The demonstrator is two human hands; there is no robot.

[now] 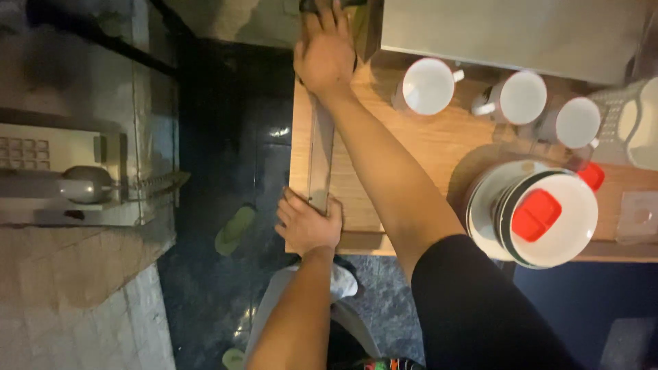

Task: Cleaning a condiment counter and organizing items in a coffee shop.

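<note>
Gripping the near end of a long narrow board [320, 161] at the wooden table's [425, 147] near left edge was the left hand [307, 223], fingers curled on it | right hand [325, 55] lay flat on the board's far end | three white mugs [426, 85] along far edge | stacked plates [541, 219] at near right corner.

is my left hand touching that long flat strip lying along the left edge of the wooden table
Touching. The head view shows the left hand gripping the near end of the long flat strip at the wooden table edge, fingers wrapped over it.
</note>
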